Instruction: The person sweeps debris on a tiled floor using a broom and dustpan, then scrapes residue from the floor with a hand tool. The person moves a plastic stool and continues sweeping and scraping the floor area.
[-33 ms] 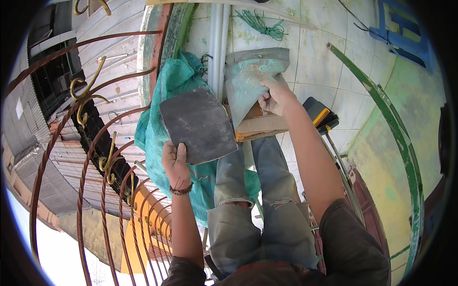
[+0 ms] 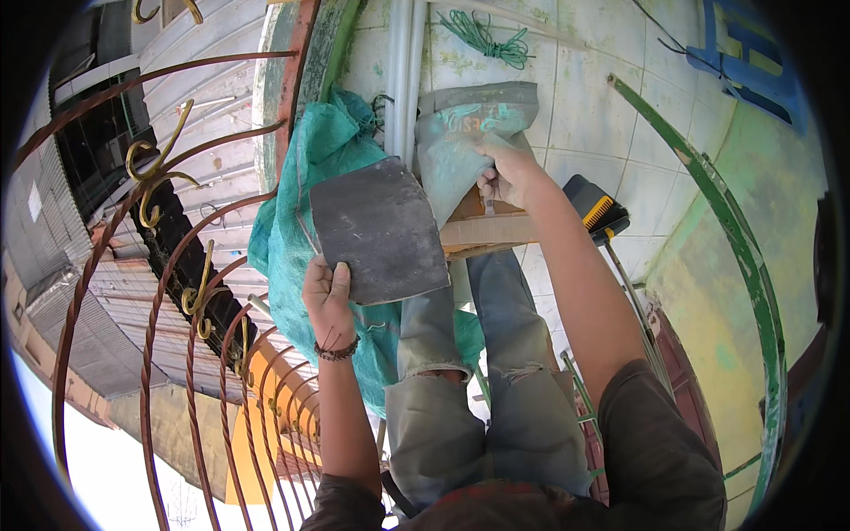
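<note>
A dark sheet (image 2: 381, 230) is sitting slightly farther right than before, over a teal sack.
Just beyond it on the right, a cloudy plastic bag (image 2: 447, 146) is covering less of the brown cardboard (image 2: 487, 232) than earlier. The left hand's (image 2: 328, 292) grip is pinching the sheet's lower-left edge, thumb on top; the right hand's (image 2: 512, 175) curled grip is pinching the bag's lower part.

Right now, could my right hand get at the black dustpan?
Probably yes: the black dustpan sits close to the right of your right hand, with nothing visible between. That hand is pinching the grey plastic bag, so it would likely need to let go first.
</note>
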{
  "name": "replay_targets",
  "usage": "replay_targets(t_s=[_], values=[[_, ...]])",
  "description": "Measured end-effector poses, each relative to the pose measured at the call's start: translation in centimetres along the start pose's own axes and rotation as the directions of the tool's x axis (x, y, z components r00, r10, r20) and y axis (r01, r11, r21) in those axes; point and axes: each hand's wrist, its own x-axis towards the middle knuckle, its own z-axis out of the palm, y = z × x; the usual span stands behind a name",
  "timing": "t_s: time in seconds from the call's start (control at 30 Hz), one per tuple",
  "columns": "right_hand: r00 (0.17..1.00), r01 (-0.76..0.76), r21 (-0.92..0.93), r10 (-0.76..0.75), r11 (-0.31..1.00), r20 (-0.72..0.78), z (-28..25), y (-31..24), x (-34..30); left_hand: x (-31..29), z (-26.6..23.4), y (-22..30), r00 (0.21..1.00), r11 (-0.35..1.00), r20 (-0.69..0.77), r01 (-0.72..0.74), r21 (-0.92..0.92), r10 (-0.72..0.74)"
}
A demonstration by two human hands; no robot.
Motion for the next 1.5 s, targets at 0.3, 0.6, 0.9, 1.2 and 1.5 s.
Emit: replay_targets(t_s=[0.3,0.6,0.9,1.2,1.5], values=[[0.987,0.161,-0.451,-0.151,0.878,0.06,-1.2,-2.7,-1.2,-0.8,5.4,-4.8,0.809,0.906,0.423,0.304,0.295,-0.409],[0.991,0.12,-0.461,-0.082,0.879,0.102,-2.9,-1.3,-1.0,-3.3,10.2,-9.4,0.761,0.924,0.535,0.236,0.301,-0.368],[0.996,0.084,-0.359,-0.087,0.929,0.009,-2.4,0.1,-1.5,-2.7,12.5,-14.8,0.951,0.858,0.133,0.186,0.479,-0.28],[0.99,0.072,-0.114,-0.086,0.991,-0.116,-2.6,4.0,-1.4,-0.7,19.8,-10.6,0.65,0.622,-0.13,0.621,-0.476,-0.749],[0.994,0.079,0.063,-0.073,0.995,-0.082,-1.2,4.9,-2.7,2.7,16.5,-13.6,0.916,0.69,-0.119,0.37,0.623,-0.383]])
